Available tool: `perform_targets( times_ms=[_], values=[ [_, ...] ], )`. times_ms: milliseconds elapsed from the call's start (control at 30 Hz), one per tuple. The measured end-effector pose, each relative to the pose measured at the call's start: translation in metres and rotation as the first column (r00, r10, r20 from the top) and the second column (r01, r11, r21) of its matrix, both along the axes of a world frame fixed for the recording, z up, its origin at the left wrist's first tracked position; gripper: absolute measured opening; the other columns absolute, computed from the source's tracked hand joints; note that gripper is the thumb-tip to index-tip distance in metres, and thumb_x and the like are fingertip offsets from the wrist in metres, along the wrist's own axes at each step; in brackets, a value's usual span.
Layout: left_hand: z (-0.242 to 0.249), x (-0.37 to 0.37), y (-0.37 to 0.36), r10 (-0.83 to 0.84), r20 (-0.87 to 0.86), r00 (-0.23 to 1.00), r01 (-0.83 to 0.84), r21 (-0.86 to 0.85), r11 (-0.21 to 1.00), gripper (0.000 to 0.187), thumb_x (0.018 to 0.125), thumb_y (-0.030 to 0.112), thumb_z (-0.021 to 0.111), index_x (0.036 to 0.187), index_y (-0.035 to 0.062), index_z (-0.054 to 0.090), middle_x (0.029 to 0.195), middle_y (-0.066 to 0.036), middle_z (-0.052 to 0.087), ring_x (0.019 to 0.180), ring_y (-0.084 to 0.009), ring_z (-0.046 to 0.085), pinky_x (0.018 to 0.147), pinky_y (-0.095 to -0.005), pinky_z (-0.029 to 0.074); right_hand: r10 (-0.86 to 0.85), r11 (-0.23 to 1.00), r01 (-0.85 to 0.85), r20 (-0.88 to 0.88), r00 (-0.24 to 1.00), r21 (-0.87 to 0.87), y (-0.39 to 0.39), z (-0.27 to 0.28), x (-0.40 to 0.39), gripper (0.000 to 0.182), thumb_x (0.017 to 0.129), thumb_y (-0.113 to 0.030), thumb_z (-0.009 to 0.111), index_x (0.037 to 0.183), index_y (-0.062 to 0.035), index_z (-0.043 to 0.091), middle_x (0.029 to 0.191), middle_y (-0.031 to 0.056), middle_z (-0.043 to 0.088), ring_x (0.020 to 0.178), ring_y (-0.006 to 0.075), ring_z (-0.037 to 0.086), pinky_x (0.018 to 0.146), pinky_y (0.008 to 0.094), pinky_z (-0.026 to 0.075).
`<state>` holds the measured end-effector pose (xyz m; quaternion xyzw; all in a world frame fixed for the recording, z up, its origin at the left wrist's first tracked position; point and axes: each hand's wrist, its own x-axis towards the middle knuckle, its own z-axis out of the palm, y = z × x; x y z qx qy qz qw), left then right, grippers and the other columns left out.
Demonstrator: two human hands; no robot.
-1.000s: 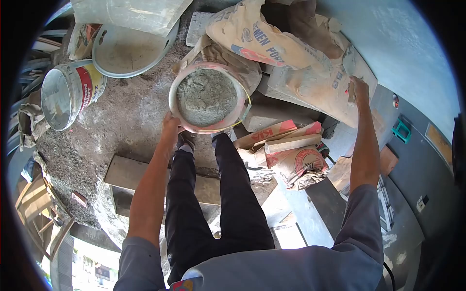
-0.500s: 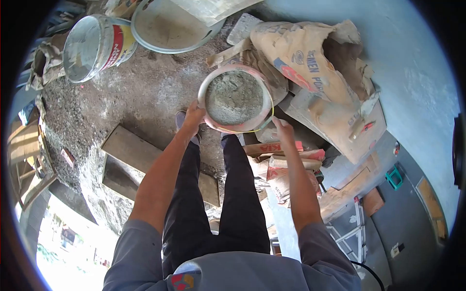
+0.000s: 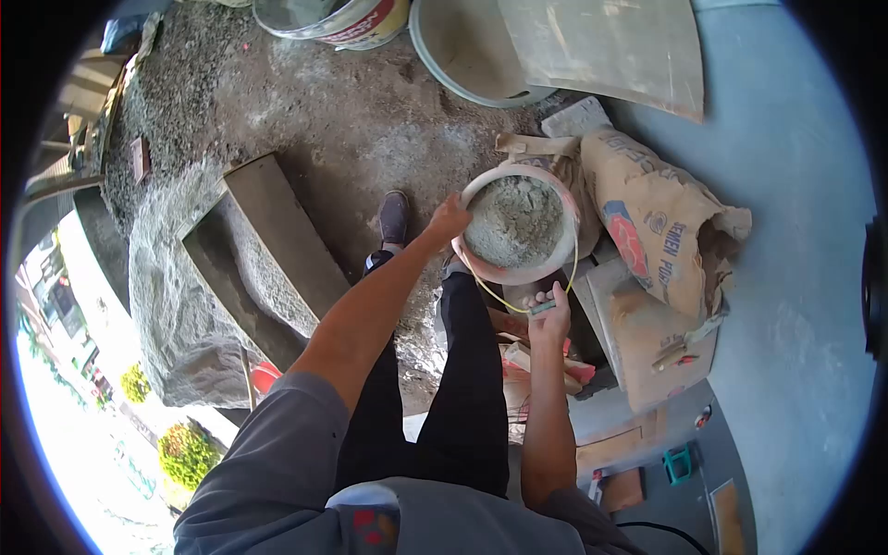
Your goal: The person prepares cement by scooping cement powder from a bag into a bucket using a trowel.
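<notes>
A pale, pinkish-rimmed bucket point(image 3: 507, 276) is held in front of me, filled close to the top with grey cement mix point(image 3: 518, 222). My left hand point(image 3: 450, 217) is closed on the left side of its rim. The bucket's thin yellow bail handle point(image 3: 490, 294) hangs toward me, and my right hand point(image 3: 552, 319) has its fingers curled around the green grip in the middle. Just right of the bucket lies a torn paper cement bag point(image 3: 647, 217), its open mouth facing away to the right.
A large round tub point(image 3: 444, 83) with a sheet point(image 3: 610, 55) over it stands at the back, beside a labelled paint bucket point(image 3: 365, 28). A wooden trough point(image 3: 287, 240) lies left of my legs near a grey sand heap point(image 3: 176, 268). The blue wall point(image 3: 795, 231) rises on the right.
My right hand has gone from beside the rim to the handle's grip, and the handle now swings out toward me. My view has turned, and my feet have shifted; my left hand stays on the rim.
</notes>
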<state>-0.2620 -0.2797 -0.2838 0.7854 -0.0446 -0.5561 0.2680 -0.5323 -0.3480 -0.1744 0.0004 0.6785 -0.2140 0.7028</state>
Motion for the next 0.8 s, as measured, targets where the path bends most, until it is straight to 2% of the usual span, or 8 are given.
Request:
perform_targets(
  times_ms=[100, 233, 333, 433, 533, 633, 767, 800],
  values=[
    [0.015, 0.001, 0.004, 0.024, 0.011, 1.0, -0.025, 0.036, 0.999, 0.065, 0.081, 0.022, 0.056, 0.143, 0.0037, 0.047, 0.129, -0.03, 0.06, 0.124, -0.0442, 0.056, 0.104, -0.0459, 0.045, 0.004, 0.997, 0.017, 0.279, 0.96, -0.073, -0.013, 0.047, 0.066, 0.032, 0.097, -0.034, 0.063, 0.076, -0.0147, 0.049, 0.061, 0.0006, 0.049, 0.053, 0.0165, 0.045, 0.063, 0.0377, 0.042],
    [0.022, 0.005, 0.005, 0.065, -0.048, 0.997, -0.062, 0.06, 0.996, 0.064, 0.082, 0.024, 0.057, 0.142, 0.0039, 0.047, 0.131, -0.028, 0.06, 0.126, -0.0428, 0.056, 0.105, -0.0454, 0.045, 0.115, 0.993, -0.115, 0.151, 0.982, -0.004, -0.035, 0.063, 0.13, 0.032, 0.097, -0.032, 0.064, 0.073, -0.0168, 0.048, 0.052, -0.0018, 0.041, 0.044, 0.0155, 0.039, 0.062, 0.0361, 0.041],
    [-0.002, -0.006, 0.033, 0.254, -0.039, 0.966, -0.253, 0.04, 0.967, 0.061, 0.083, 0.024, 0.058, 0.14, 0.0024, 0.05, 0.13, -0.028, 0.06, 0.123, -0.0408, 0.058, 0.104, -0.0425, 0.046, 0.243, 0.97, -0.243, 0.083, 0.966, -0.02, -0.018, 0.083, 0.139, 0.036, 0.093, -0.031, 0.067, 0.071, -0.0183, 0.042, 0.053, -0.0036, 0.036, 0.043, 0.0135, 0.034, 0.058, 0.0339, 0.039],
    [0.008, -0.006, 0.074, 0.361, -0.189, 0.913, -0.376, -0.049, 0.925, 0.045, 0.086, 0.021, 0.057, 0.125, -0.0012, 0.058, 0.118, -0.022, 0.064, 0.104, -0.0341, 0.065, 0.097, -0.0449, 0.049, 0.431, 0.902, -0.432, -0.024, 0.902, -0.011, -0.008, 0.117, 0.166, 0.038, 0.091, -0.03, 0.07, 0.071, -0.0187, 0.04, 0.054, -0.0045, 0.034, 0.044, 0.0115, 0.032, 0.056, 0.0314, 0.037],
    [0.044, -0.005, 0.131, 0.528, -0.482, 0.699, -0.637, -0.082, 0.767, 0.042, 0.088, 0.023, 0.054, 0.123, 0.0003, 0.06, 0.115, -0.018, 0.065, 0.105, -0.0344, 0.063, 0.1, -0.0506, 0.048, 0.609, 0.79, -0.613, -0.086, 0.788, -0.022, 0.01, 0.166, 0.195, 0.036, 0.091, -0.028, 0.069, 0.071, -0.0179, 0.04, 0.055, -0.0049, 0.034, 0.044, 0.0098, 0.032, 0.052, 0.0297, 0.034],
    [0.053, -0.008, 0.188, 0.578, -0.781, 0.235, -0.887, 0.072, 0.457, 0.044, 0.091, 0.026, 0.05, 0.124, 0.0001, 0.063, 0.121, -0.018, 0.065, 0.119, -0.0378, 0.059, 0.107, -0.0614, 0.039, 0.803, 0.587, -0.809, -0.114, 0.585, -0.012, 0.034, 0.218, 0.212, 0.036, 0.092, -0.026, 0.068, 0.071, -0.0174, 0.04, 0.055, -0.0051, 0.034, 0.044, 0.0089, 0.032, 0.048, 0.0297, 0.034],
    [0.07, -0.01, 0.231, 0.769, -0.626, 0.128, -0.945, 0.159, 0.286, 0.049, 0.095, 0.034, 0.05, 0.131, 0.0026, 0.06, 0.126, -0.017, 0.063, 0.118, -0.0341, 0.06, 0.11, -0.0559, 0.038, 0.957, 0.225, -0.974, -0.181, 0.227, -0.032, 0.076, 0.293, 0.238, 0.028, 0.092, -0.026, 0.067, 0.078, -0.0113, 0.049, 0.055, -0.0052, 0.034, 0.041, 0.0085, 0.032, 0.042, 0.0307, 0.036],
    [0.082, -0.003, 0.239, 0.757, -0.643, 0.117, -0.929, 0.199, 0.313, 0.057, 0.095, 0.041, 0.053, 0.137, 0.0031, 0.055, 0.143, -0.013, 0.054, 0.127, -0.0287, 0.056, 0.11, -0.0526, 0.038, 0.973, 0.122, -0.992, -0.194, 0.125, -0.028, 0.091, 0.315, 0.248, 0.025, 0.092, -0.027, 0.067, 0.084, -0.0071, 0.054, 0.055, -0.0051, 0.034, 0.041, 0.0087, 0.031, 0.041, 0.0316, 0.038]
  ],
)
